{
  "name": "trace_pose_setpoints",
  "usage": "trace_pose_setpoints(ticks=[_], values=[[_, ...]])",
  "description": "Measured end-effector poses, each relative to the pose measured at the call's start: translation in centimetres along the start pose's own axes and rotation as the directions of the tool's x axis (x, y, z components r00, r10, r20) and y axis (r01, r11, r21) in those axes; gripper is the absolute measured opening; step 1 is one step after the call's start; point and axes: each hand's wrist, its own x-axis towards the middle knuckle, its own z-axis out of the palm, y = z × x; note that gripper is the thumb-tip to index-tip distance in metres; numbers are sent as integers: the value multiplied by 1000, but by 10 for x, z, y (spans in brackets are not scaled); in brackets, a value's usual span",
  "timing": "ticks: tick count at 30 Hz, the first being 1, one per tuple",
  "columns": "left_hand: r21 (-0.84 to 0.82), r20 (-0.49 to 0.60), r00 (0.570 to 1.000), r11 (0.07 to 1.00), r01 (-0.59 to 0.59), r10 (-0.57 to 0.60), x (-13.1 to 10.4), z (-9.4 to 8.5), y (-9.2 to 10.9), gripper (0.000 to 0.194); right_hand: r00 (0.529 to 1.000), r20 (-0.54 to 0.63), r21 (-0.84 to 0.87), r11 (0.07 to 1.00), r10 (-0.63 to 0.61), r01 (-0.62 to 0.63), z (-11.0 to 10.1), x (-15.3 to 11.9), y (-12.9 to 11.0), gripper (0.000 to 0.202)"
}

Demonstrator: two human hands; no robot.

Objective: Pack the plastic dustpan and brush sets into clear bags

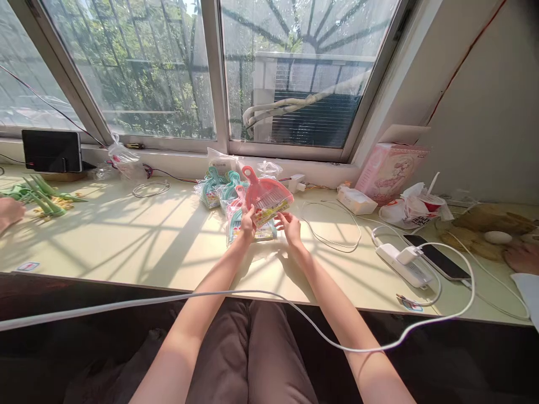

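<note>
White cable [126, 304] is sagging across the near view, passing over both forearms and above brown trousers [227, 359]. At the grip, the left hand [248, 225] is grasping a pink dustpan [263, 189] by its 7 o'clock corner, while the right hand [290, 227] is resting at its 5 o'clock edge, fingers loosely parted; whether they are touching it is unclear. The dustpan is tilting up between the two hands, its long axis running from the looped handle near 11 o'clock to the labelled edge toward 5 o'clock, and the left hand is having the closer hold. Just beneath and behind it, bagged green dustpans [211, 191] are lying in a bunch on the pale table [105, 247]. Farther out, a coiled cable [356, 241] is lying at 3 o'clock, with a power strip [400, 265] and a phone [440, 258] sitting toward 4 o'clock. Pink box [389, 171] is standing at 2 o'clock, and a dark tablet [51, 150] is leaning at 10 o'clock. Another person's hand [10, 213] is resting at 9 o'clock beside green stalks [48, 197]. Sunlight is falling through the window [147, 73] at 12 o'clock, throwing slanted shadows over the tabletop.
</note>
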Motion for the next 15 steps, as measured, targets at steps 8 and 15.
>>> trace_pose_setpoints(ticks=[8, 15], values=[[127, 229, 973, 991, -52, 22, -11, 12, 11, 51, 983, -111, 324, 940, 148, -105, -9, 10, 8, 41], [182, -83, 986, 975, -126, 143, 4, 7, 26, 41, 997, -7, 368, 927, -74, 71, -19, 18, 0, 42]])
